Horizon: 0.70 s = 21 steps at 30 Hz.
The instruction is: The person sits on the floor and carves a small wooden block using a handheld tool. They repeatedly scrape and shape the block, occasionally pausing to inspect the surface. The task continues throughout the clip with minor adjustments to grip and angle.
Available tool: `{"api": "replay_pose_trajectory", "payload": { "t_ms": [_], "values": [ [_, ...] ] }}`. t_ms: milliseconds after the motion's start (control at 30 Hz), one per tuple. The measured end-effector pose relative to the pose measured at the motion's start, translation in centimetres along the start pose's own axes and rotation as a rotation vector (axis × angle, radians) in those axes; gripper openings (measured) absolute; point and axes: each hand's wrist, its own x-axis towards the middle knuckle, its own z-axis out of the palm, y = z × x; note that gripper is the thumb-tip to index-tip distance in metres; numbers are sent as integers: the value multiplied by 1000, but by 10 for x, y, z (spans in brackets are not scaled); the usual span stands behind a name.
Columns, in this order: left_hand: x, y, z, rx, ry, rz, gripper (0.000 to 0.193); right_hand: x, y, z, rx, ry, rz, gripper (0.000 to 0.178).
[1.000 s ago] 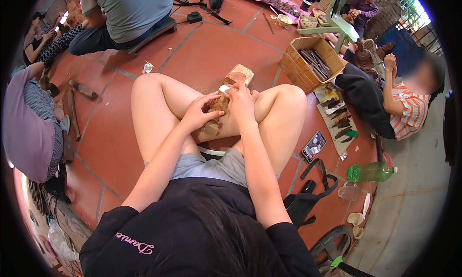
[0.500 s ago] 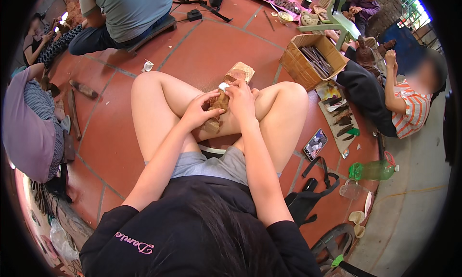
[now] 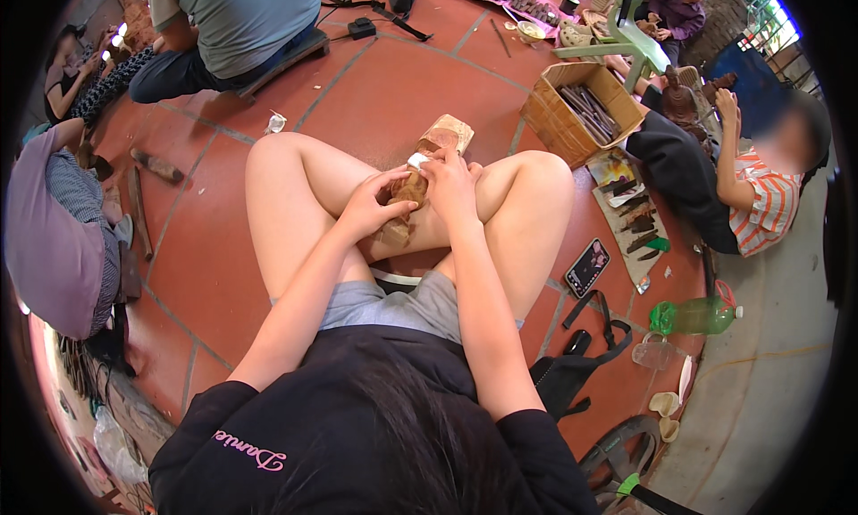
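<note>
As I watch remotely, left hand (image 3: 366, 206) grasps wood (image 3: 410, 191) over the legs (image 3: 308, 189); right hand (image 3: 453, 188) pinches a white scrap (image 3: 416, 160) against it.
It's brown, pale-ended, notched; red-tiled floor (image 3: 420, 77), people (image 3: 241, 28) seated around.

Forearms (image 3: 293, 309) converge forward, left hand (image 3: 368, 204) beside right hand (image 3: 454, 189), both with fingers (image 3: 388, 178) bent inward.

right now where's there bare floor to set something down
Mostly bare tiles lie ahead of the wood, between the box and the grey-shirted person, and between the left knee and the stick. It's crowded on the right: phone, bag, bottle.
</note>
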Motion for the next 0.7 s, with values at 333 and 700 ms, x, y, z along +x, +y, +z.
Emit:
{"api": "replay_pose_trajectory", "payload": {
  "t_ms": [333,700],
  "values": [
    [0,-5,0,-49,-7,-21,59,-4,-1,-4,61,32,-34,8],
    [8,-5,0,-210,28,-79,79,-2,-17,-3,-99,-5,16,10]
  ]
}}
